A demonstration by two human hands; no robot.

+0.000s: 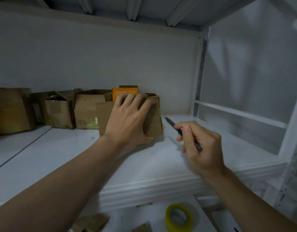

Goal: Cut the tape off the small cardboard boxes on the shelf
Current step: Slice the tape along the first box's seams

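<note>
Fingers [138,99] of the left hand [127,119] curl over the top edge of a small cardboard box [153,119] on the white shelf [69,156], with the thumb against its near face. To their right, the right hand [203,144] pinches a thin dark cutter [173,125], its tip near the box but apart from it. An orange box [124,93] stands just behind the left fingertips.

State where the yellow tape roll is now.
In the head view, the roll of yellow tape lies bottom right of centre, on a lower surface below the shelf, beneath the right hand.
</note>
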